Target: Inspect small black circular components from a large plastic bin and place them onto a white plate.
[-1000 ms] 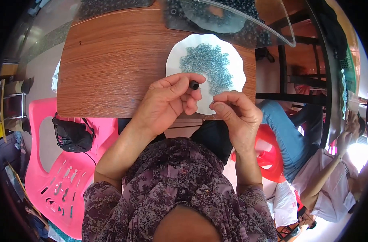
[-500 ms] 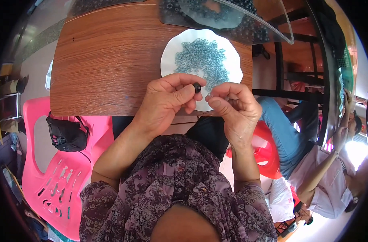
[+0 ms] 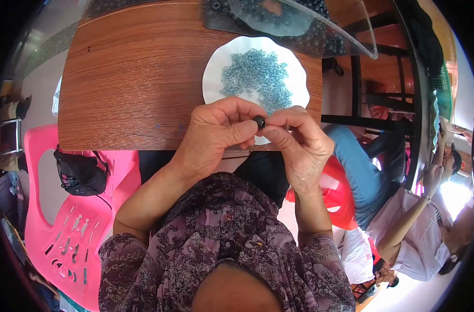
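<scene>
My left hand (image 3: 211, 130) pinches a small round black piece (image 3: 259, 122), with a dark hollow facing right, between thumb and forefinger. Against that hollow side, the thumb and forefinger of my right hand (image 3: 304, 145) are pressed together. Whatever they hold is too small and covered to make out. Just beyond both hands lies a white scalloped plate (image 3: 212, 70), partly hidden by my fingers. Many small translucent blue-green rings (image 3: 257, 73) are heaped on it.
A clear plastic tray (image 3: 346, 46) with black pieces stands beyond the plate on the brown wooden table (image 3: 122, 88). On the left is a pink chair (image 3: 39, 208) with a black bag (image 3: 81, 171). Another person in jeans (image 3: 354, 171) sits at the right.
My right hand has moved left and its fingertips now meet the black piece. Half a second ago they were apart from it, pinching something small and clear. My left hand still holds the piece.
</scene>
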Available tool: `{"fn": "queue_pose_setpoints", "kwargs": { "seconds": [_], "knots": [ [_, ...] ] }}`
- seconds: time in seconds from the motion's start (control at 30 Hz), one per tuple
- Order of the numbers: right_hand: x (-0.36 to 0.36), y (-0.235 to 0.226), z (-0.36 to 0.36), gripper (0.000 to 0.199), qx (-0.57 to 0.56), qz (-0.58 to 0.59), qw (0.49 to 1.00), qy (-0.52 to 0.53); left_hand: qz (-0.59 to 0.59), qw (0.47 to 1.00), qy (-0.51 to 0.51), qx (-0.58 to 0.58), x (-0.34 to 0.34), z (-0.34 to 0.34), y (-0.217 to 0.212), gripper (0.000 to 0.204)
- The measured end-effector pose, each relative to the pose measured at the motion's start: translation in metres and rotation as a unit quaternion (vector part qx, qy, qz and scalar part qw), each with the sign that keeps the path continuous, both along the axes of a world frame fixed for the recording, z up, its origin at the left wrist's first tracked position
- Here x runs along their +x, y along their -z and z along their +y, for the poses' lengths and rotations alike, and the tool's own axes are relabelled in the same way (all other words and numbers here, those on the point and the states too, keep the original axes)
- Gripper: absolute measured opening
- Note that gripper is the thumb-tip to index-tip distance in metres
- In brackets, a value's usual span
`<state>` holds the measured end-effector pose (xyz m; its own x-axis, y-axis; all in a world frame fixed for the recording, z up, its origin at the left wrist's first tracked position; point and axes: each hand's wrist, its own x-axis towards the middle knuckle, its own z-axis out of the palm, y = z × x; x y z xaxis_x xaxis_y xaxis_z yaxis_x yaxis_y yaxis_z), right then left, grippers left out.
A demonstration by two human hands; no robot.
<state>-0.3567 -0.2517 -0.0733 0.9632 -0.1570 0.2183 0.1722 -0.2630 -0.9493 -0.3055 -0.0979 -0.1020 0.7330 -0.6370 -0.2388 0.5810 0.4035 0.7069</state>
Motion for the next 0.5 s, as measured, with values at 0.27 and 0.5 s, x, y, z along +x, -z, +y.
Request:
{"fn": "queue_pose_setpoints", "kwargs": {
  "seconds": [0.27,0.5],
  "knots": [
    [-0.015,-0.019,-0.001,0.027,0.112,0.149,0.982,0.02,-0.011,0.998,0.053,-0.01,-0.016,0.007,-0.002,0.019],
    [-0.017,-0.024,-0.007,0.029,0.056,0.219,0.974,-0.028,0.111,0.988,0.069,-0.088,-0.023,0.002,0.003,0.022]
  ]
}}
